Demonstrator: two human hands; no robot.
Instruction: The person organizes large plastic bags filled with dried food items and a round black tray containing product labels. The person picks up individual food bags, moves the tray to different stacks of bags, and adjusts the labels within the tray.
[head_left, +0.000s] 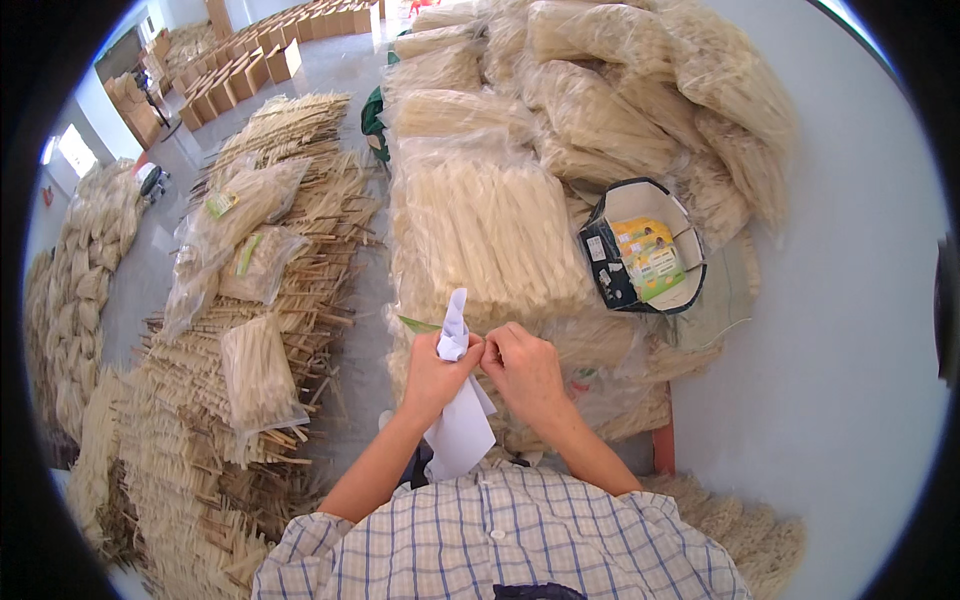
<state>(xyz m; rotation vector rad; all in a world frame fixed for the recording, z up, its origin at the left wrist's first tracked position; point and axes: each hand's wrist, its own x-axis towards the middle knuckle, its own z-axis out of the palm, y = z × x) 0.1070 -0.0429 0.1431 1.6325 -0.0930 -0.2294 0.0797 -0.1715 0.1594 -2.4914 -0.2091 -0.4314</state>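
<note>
My left hand (437, 379) grips a crumpled white paper sheet (463, 435). The sheet's twisted upper end (454, 322) sticks up above the fist, and its flat lower part hangs toward my shirt. A thin green strip, perhaps the edge of a card (416, 325), shows behind the left knuckles. My right hand (529, 367) is curled, its thumb and forefinger pinched together against the left fingertips. Whatever may lie between those right fingers is hidden. Just beyond both hands lies a clear plastic bag of pale dried noodle-like strips (487, 232).
An open-topped dark container (600, 259) holding yellow-green printed packets (649, 259) rests on bagged strips at right. More filled bags (600, 112) are heaped behind. On the left, loose strips and sticks (315, 277) form a long pile with bags on top (262, 371). Cardboard boxes (225, 86) stand far off.
</note>
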